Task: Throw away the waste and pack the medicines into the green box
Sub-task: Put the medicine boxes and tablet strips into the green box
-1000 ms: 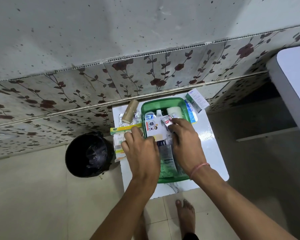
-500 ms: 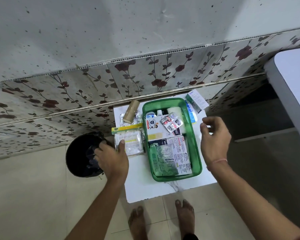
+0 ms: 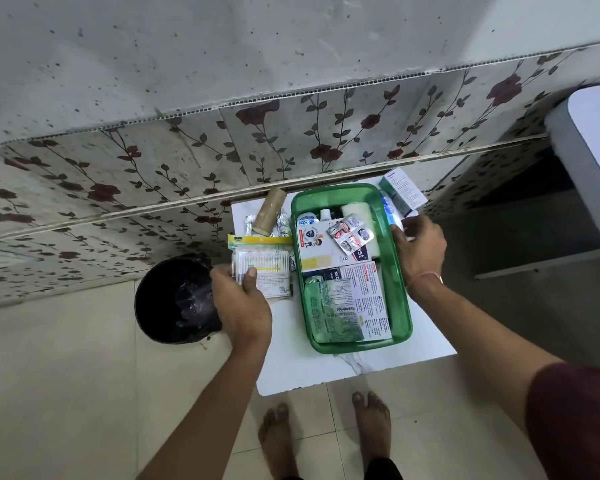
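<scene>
On a small white table point(image 3: 291, 375) against a floral-tiled wall, a translucent green box point(image 3: 400, 306) is sitting, rectangular with rounded corners, packed with glossy foil blister strips point(image 3: 350, 235) and printed cartons; one strip is reading "Paramol-650". A person's left hand point(image 3: 241, 303) is gripping a clear packet of cotton buds point(image 3: 262, 268) beside the box, thumb on top. Their right hand point(image 3: 420, 249) is curling over a blue-and-white packet point(image 3: 390, 211) at the box's right rim; whether it is grasping cannot be told. A round black bin point(image 3: 174, 299) is standing on the floor to the left.
</scene>
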